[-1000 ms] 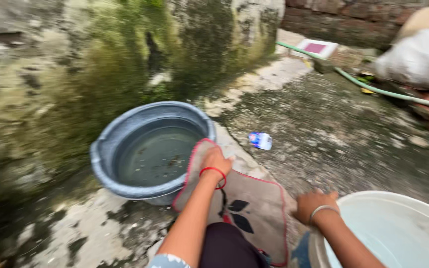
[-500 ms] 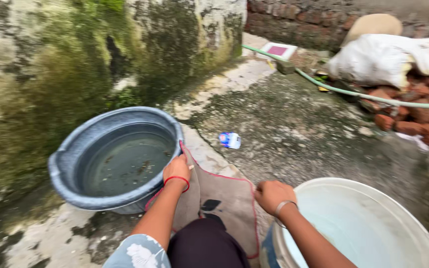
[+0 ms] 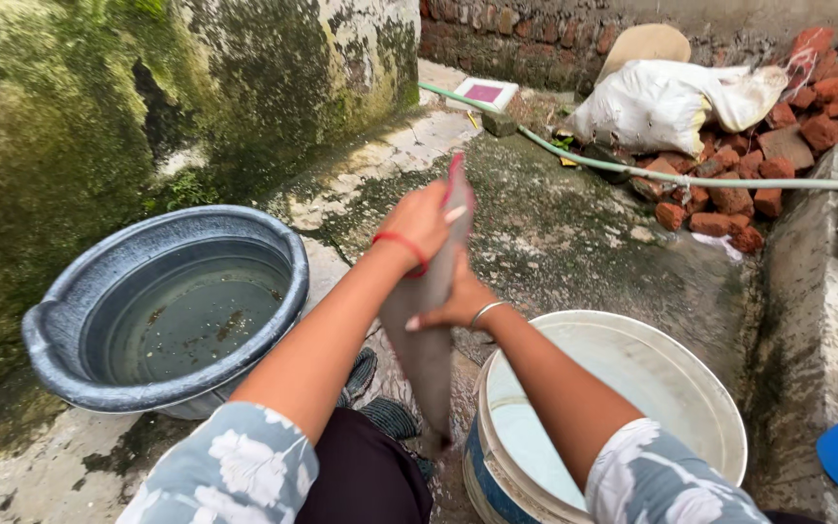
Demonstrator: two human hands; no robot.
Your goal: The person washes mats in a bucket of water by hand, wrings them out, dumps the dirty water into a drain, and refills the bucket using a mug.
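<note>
Hanging between both hands, the grey mat [image 3: 427, 330] is pinched at its top by the left hand [image 3: 423, 218]

One camera, worn on the head, looks steeply down and forward over the person's own arms. It sits close above a grey basin [image 3: 162, 311] and a white bucket [image 3: 623, 408], facing a brick pile [image 3: 768, 146].

Two bare forearms. Left hand [image 3: 421, 218]: red thread band at wrist. Right hand [image 3: 460, 303]: thin silver bangle at wrist. Short sleeves on both arms, light grey-blue fabric with white floral print. Dark, near-black garment over the lap, near bottom centre.
</note>
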